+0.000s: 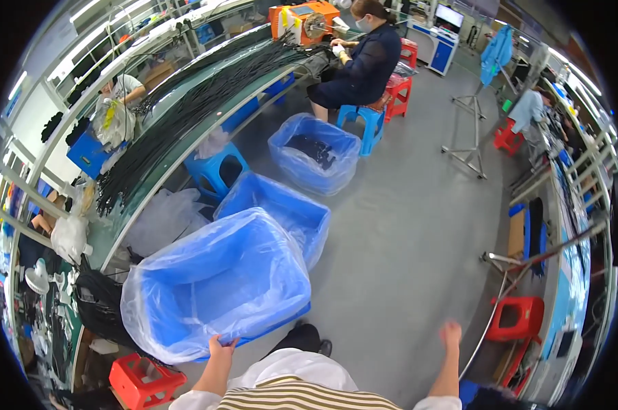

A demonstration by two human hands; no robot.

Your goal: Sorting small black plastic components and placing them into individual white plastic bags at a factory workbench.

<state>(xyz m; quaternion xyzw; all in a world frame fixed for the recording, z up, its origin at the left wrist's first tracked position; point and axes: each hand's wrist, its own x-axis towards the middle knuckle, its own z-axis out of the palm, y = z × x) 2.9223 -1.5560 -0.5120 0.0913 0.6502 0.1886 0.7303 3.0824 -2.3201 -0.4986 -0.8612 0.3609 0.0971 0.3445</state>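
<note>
My left hand (pixel 221 344) grips the near rim of a large blue bin (pixel 220 283) lined with a clear plastic bag; the bin looks empty inside. My right hand (pixel 450 334) hangs free over the grey floor, blurred, holding nothing, its fingers loosely apart. Beyond the near bin stand a second lined blue bin (pixel 281 208) and a third (pixel 314 154) that holds some black pieces.
A long workbench (pixel 186 116) on the left carries bundles of black cables. A seated person (pixel 360 61) works at its far end on a blue stool (pixel 367 123). Red stools (pixel 139 379) (pixel 517 321) stand near me. A metal rack (pixel 469 130) and shelving line the right.
</note>
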